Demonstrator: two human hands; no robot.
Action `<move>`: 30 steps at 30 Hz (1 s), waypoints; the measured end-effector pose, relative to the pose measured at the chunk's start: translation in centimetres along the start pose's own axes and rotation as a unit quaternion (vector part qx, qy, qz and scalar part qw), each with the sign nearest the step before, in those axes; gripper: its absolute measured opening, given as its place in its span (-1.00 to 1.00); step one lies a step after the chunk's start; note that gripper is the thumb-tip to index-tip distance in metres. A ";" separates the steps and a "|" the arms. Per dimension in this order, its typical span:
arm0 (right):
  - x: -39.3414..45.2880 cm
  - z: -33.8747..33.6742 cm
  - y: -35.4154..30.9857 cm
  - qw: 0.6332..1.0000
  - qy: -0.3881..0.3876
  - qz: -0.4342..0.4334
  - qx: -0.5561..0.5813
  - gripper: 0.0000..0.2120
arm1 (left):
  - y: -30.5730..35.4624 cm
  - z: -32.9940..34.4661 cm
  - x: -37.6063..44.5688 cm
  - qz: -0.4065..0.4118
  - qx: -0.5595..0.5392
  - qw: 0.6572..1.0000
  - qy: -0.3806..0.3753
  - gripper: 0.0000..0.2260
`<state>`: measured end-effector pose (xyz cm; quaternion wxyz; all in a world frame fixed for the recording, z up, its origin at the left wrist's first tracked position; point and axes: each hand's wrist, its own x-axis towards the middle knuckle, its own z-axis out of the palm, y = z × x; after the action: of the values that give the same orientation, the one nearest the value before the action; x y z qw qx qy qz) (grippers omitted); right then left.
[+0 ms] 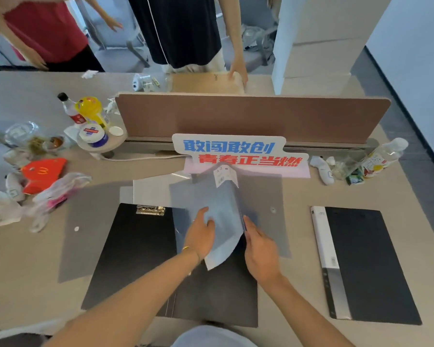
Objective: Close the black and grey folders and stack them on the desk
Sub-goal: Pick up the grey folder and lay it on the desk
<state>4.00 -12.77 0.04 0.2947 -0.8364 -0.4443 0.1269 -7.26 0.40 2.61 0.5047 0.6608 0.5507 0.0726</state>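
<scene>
An open black folder (135, 254) with a metal clip (150, 210) lies flat in front of me. Over it I hold a grey translucent folder (223, 204), half folded and raised, with a white A4 label at its top. My left hand (201, 232) grips its left leaf. My right hand (259, 249) holds the lower right edge of that folder. A large grey sheet (88, 229) lies under the black folder. A closed black folder (361, 264) with a white and grey spine lies flat at the right.
A brown divider panel (251, 116) and a sign with blue and red characters (238, 152) stand behind the folders. Bottles, jars and bags (60, 169) crowd the left. A bottle and wrappers (376, 159) sit at the right. Two persons stand beyond the desk.
</scene>
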 end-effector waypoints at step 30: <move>6.1 2.0 -7.9 0.944 -0.130 0.129 0.274 -0.52 | 2.8 -13.1 -4.2 0.063 -0.204 0.976 0.036 -0.54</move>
<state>1.23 -3.65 3.54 0.4335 -0.7499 -0.3151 0.3880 -15.55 5.02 12.94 0.6033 0.5742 0.4991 0.2392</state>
